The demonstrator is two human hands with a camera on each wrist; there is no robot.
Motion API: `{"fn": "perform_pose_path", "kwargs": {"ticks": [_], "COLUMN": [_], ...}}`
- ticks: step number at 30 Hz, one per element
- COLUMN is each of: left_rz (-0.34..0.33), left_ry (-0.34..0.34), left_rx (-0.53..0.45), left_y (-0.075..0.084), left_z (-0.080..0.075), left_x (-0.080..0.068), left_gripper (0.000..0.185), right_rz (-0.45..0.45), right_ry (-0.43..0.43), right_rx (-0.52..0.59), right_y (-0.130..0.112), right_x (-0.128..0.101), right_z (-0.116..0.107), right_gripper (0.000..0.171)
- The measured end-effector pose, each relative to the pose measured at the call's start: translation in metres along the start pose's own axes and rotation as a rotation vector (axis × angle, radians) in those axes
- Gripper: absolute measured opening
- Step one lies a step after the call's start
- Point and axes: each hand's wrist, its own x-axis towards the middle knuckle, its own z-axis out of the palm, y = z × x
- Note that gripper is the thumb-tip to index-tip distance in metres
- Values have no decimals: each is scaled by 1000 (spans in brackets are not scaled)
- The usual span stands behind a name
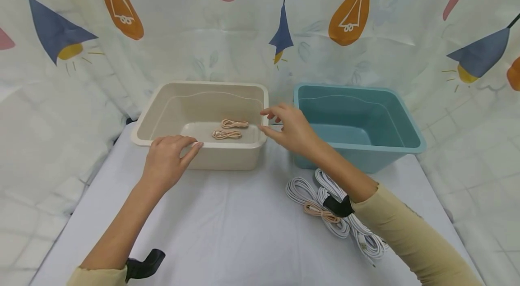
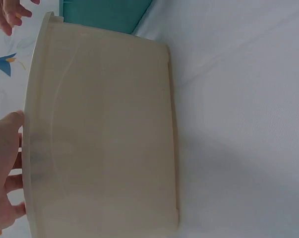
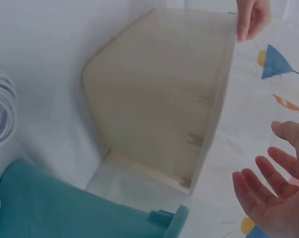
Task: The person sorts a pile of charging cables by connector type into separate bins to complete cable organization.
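Observation:
A beige bin (image 1: 221, 159) stands on the left of the table, with two small coiled peach cords (image 1: 227, 134) on its floor. My left hand (image 1: 168, 159) is at the bin's front rim, fingertips right at the edge, fingers loosely bent. From the left wrist view, the left hand (image 2: 5, 173) shows its thumb and fingers spread along that rim. My right hand (image 1: 288, 128) hovers by the bin's right rim with nothing in it. Its thumb and fingers are apart, as the right wrist view of the right hand (image 3: 278, 183) shows.
To the right stands a teal bin (image 1: 357, 157). In front of it lie several coiled white cables (image 1: 300, 189) and a peach cord bundle (image 1: 321, 212), partly hidden by the right forearm. A white cloth covers the table (image 1: 227, 232); a patterned curtain (image 1: 243, 51) hangs behind.

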Motion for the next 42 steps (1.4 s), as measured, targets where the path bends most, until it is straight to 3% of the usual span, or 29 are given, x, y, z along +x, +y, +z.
{"fn": "perform_pose_path", "kwargs": {"ticks": [9,18,25,37,42], "left_rz": [0,-15,-15,-20,-13], "left_ry": [2,-23,-15,-24,-9], "left_rx": [-3,-2,-3,-11,-12], "left_y": [0,1,1,2,2], "left_z": [-1,-1,-1,-1,-2], "left_x": [-2,-1,-2,-1,-2], "left_gripper": [24,27,26,26,24], "right_rz": [-41,-24,-31,-52,-35], "right_ry": [5,-21,-30,-94,-162], "right_rx": [-18,-5,-61,-86,-109], "right_y": [10,21,37,67,81], "right_x": [-28,-62,-86,-132,-147], "right_z": [-2,-4,0,10,12], "right_gripper": [33,31,31,32,30]}}
